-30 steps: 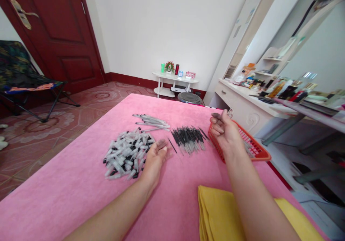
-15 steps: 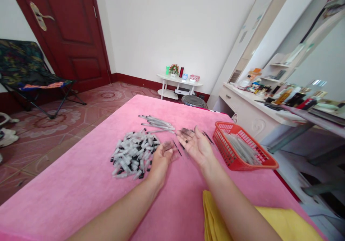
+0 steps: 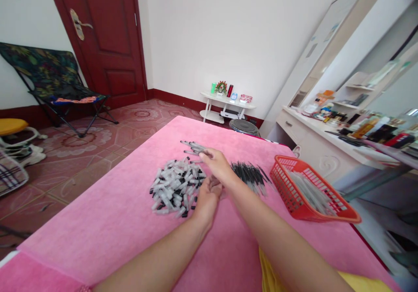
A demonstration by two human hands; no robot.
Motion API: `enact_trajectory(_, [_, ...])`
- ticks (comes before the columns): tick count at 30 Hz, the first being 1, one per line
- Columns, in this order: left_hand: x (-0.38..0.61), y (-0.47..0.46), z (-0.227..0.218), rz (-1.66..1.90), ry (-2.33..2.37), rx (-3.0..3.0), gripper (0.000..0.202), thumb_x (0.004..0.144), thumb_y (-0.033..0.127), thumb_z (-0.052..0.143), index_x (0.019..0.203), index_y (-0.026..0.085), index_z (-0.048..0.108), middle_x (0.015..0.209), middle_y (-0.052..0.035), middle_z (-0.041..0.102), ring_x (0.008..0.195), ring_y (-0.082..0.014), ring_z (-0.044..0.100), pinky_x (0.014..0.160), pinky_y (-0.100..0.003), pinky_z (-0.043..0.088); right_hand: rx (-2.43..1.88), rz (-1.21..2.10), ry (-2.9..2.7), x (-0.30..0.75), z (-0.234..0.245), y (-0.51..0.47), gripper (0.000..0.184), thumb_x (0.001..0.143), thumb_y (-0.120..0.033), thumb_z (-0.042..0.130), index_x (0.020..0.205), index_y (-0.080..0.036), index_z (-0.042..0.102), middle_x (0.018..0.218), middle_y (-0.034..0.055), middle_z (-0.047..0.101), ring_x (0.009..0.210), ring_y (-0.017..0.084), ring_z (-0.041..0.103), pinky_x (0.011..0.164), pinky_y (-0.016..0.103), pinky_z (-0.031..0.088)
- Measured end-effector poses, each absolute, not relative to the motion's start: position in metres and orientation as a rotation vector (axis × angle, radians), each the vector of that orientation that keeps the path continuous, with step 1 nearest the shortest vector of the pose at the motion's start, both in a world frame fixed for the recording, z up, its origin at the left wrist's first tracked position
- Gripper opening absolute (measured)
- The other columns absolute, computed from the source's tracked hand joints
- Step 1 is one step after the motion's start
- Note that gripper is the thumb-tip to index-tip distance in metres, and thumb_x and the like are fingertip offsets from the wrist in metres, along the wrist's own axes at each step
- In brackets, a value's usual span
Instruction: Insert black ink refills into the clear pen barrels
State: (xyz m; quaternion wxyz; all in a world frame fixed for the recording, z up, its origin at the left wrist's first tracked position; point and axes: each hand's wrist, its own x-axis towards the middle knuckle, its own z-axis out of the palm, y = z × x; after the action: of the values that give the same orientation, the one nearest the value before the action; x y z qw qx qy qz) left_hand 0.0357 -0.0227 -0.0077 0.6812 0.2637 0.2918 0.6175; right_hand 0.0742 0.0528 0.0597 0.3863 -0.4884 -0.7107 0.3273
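Observation:
My right hand reaches over to the small stack of clear pens with dark ends; its fingers are closed at the near end of a pen there and cover part of the stack. Just below it, my left hand rests low over the cloth with curled fingers. What the left fingers hold, if anything, is hidden. Left of that hand lies a heap of clear pen caps with black pieces among them. A bundle of black-inked refills is spread to the right of my right wrist.
A red plastic basket with long clear tubes stands at the table's right side. Yellow cloth lies near my right forearm on the pink table cover. A dresser crowded with bottles is beyond the basket.
My right hand has turned from palm-up and spread to closed, moving left to the pens. The left hand's fingers have curled in. The view has swung left, and the refills are now uncovered.

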Motion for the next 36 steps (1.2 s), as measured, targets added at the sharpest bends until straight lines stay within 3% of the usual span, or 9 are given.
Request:
enact_trajectory(2, [0.036,-0.022,-0.007,1.394,0.658,0.572,0.029,0.067,0.012,0.061,0.096,0.015,0.056,0.099,-0.0094,0.063,0.090,-0.0163,0.059,0.081,-0.030,0.046,-1.409,0.495,-2.010,0.087,0.049,0.067,0.011,0.071,-0.014,0.060,0.080,-0.016,0.066,0.091,0.0072,0.066,0.093,0.021,0.056,0.086,0.032,0.039])
enact_trajectory(5, [0.036,-0.022,-0.006,1.362,0.666,0.563,0.029,0.069,0.013,0.060,0.097,0.015,0.055,0.101,-0.0097,0.062,0.088,-0.0165,0.059,0.078,-0.032,0.048,-1.532,0.227,-2.149,0.103,0.035,0.077,0.024,0.065,-0.002,0.057,0.081,-0.018,0.067,0.094,0.0085,0.065,0.096,0.023,0.053,0.085,0.032,0.038])
enact_trajectory(15, [0.033,-0.019,-0.004,1.355,0.693,0.536,0.033,0.070,0.016,0.063,0.101,0.015,0.053,0.105,-0.0123,0.058,0.082,-0.0164,0.060,0.075,-0.036,0.050,-1.630,0.218,-2.048,0.120,0.040,0.062,0.016,0.070,-0.015,0.056,0.083,-0.020,0.064,0.086,0.0058,0.066,0.083,0.020,0.058,0.072,0.029,0.040])
enact_trajectory(20, [0.029,-0.014,-0.002,1.410,0.704,0.567,0.038,0.075,0.031,0.063,0.108,0.017,0.053,0.115,-0.0128,0.056,0.092,-0.0187,0.059,0.074,-0.033,0.051,-1.326,0.610,-1.779,0.128,0.049,0.027,0.015,0.075,-0.019,0.049,0.087,-0.019,0.058,0.078,0.0026,0.064,0.071,0.015,0.059,0.066,0.026,0.043])
enact_trajectory(24, [0.024,-0.014,0.003,1.421,0.630,0.638,0.042,0.076,0.041,0.061,0.111,0.017,0.057,0.114,-0.0115,0.059,0.095,-0.0192,0.058,0.075,-0.029,0.049,-1.138,1.099,-1.588,0.129,0.048,0.005,0.017,0.074,-0.027,0.055,0.085,-0.016,0.060,0.066,0.0006,0.061,0.052,0.011,0.052,0.050,0.022,0.040])
enact_trajectory(29, [0.020,-0.018,0.011,1.408,0.626,0.697,0.042,0.072,0.037,0.066,0.108,0.017,0.060,0.098,-0.0083,0.066,0.079,-0.0159,0.061,0.068,-0.026,0.048,-1.095,1.446,-1.401,0.136,0.039,-0.006,0.029,0.070,-0.042,0.063,0.071,-0.013,0.059,0.054,-0.0008,0.056,0.039,0.006,0.041,0.038,0.019,0.028])
enact_trajectory(33, [0.018,-0.018,0.013,1.402,0.591,0.747,0.030,0.074,0.034,0.064,0.097,0.015,0.063,0.095,-0.0082,0.066,0.071,-0.0147,0.061,0.058,-0.024,0.046,-1.076,1.748,-1.285,0.145,0.035,-0.009,0.041,0.070,-0.053,0.061,0.069,-0.012,0.058,0.058,0.0035,0.061,0.039,0.006,0.043,0.039,0.018,0.029])
enact_trajectory(36, [0.016,-0.016,0.013,1.407,0.569,0.758,0.024,0.075,0.033,0.064,0.089,0.014,0.064,0.088,-0.0070,0.067,0.070,-0.0145,0.061,0.061,-0.025,0.047,-1.118,1.732,-1.331,0.152,0.036,-0.007,0.044,0.070,-0.055,0.060,0.070,-0.011,0.061,0.059,0.0038,0.061,0.043,0.007,0.048,0.043,0.019,0.033])
